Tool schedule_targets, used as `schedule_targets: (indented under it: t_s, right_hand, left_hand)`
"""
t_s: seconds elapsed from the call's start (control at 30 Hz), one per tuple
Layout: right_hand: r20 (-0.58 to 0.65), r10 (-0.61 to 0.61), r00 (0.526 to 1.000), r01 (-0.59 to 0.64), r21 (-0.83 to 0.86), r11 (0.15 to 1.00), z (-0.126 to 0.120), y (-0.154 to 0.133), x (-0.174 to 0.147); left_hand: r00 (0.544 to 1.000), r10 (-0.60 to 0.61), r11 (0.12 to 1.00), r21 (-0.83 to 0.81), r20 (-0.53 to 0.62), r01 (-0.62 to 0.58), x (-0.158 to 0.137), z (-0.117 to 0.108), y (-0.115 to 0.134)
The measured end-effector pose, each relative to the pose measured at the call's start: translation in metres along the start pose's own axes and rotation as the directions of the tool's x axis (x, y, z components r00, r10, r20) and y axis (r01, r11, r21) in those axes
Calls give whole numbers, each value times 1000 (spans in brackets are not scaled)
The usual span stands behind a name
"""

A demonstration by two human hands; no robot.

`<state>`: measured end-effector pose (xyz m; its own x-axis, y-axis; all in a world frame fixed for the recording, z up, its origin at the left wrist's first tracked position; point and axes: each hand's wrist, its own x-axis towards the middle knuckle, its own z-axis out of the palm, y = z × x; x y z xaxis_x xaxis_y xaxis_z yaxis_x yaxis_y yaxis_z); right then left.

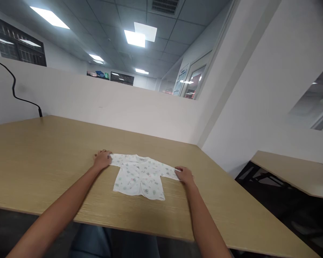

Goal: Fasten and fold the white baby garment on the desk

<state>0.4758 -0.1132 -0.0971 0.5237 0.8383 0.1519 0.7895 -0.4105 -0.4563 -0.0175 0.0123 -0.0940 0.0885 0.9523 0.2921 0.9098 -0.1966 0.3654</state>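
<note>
A small white baby shirt (141, 175) with a pastel print lies flat on the wooden table, its collar toward the far side and both sleeves spread outward. At the end of the left-hand sleeve, my left hand (102, 159) grips the cuff, its fingers bent. My right hand (185, 174) holds the opposite cuff between thumb and fingers. The front edges of the shirt part slightly near the hem. Parts of both cuffs are hidden under my fingers.
The wooden table (56, 154) runs up to a low white partition (129, 111). A black cable (14, 84) hangs down at the far left. To the right stand a white wall and another table (290, 172) with a dark frame.
</note>
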Motion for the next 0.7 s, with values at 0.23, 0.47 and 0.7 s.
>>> schedule_targets:
  t_s: [0.23, 0.47, 0.7]
  right_hand:
    - [-28, -98, 995, 100, 139, 985, -3, -1, 0]
    - [-135, -60, 989, 101, 322, 941, -5, 1, -1]
    - [-322, 8, 947, 172, 525, 833, -33, -35, 8]
  left_hand:
    - [992, -86, 996, -33, -97, 83, -3, 0, -1]
    - [991, -83, 996, -29, -104, 80, -5, 1, -3]
    - [963, -97, 965, -261, -252, 29, 22, -27, 11]
